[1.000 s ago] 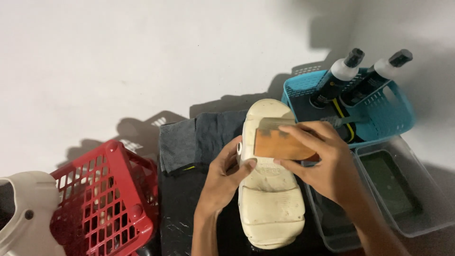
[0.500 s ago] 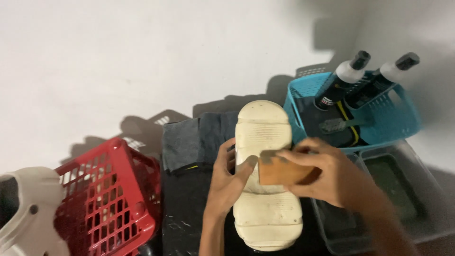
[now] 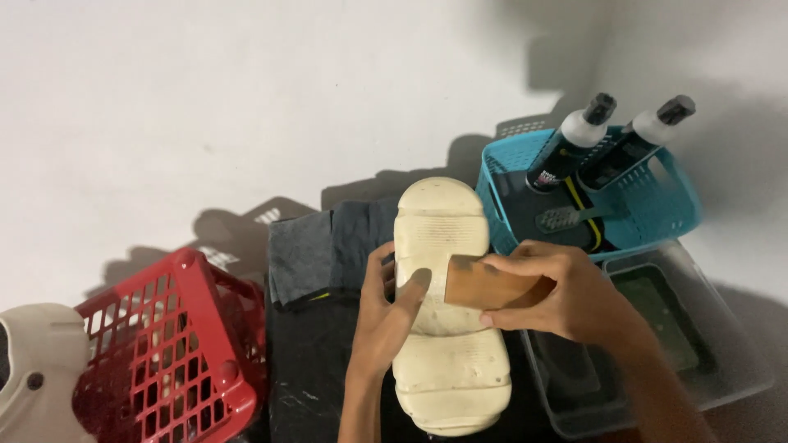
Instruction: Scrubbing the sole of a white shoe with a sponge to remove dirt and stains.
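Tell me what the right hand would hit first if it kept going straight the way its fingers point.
The right hand holds a wooden brush on the cream shoe sole, fingers pointing toward the left hand. Going straight on, it would probably meet that hand's thumb first, then the dark cloth, though depth is unclear.

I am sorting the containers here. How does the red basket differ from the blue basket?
The red basket stands at the left, past the left hand; the blue basket stands at the upper right, behind the right hand. The blue basket holds two bottles and a brush; what the red basket holds is unclear. Both are plastic with lattice walls.
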